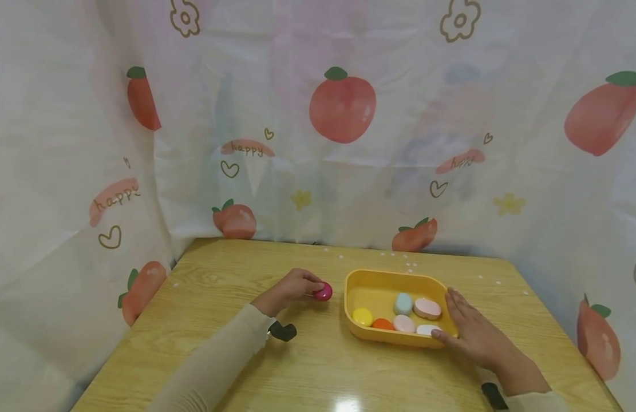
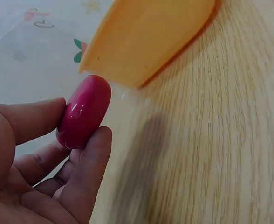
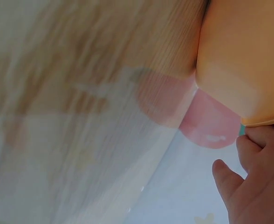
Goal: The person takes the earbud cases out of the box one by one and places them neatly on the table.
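Note:
My left hand pinches a glossy magenta, rounded pebble-like piece between thumb and fingers, just left of the yellow tray. In the left wrist view the piece is held up over the table, its shadow below. My right hand rests against the tray's right end, fingers straight along that side and thumb at the front rim. Inside the tray lie a yellow piece, an orange one, a light blue one, a white one partly behind the front rim, and pink ones.
The wood-grain table carries small white specks behind the tray. A pale curtain printed with fruit hangs at the back and both sides. Dark straps or camera parts sit at the wrists.

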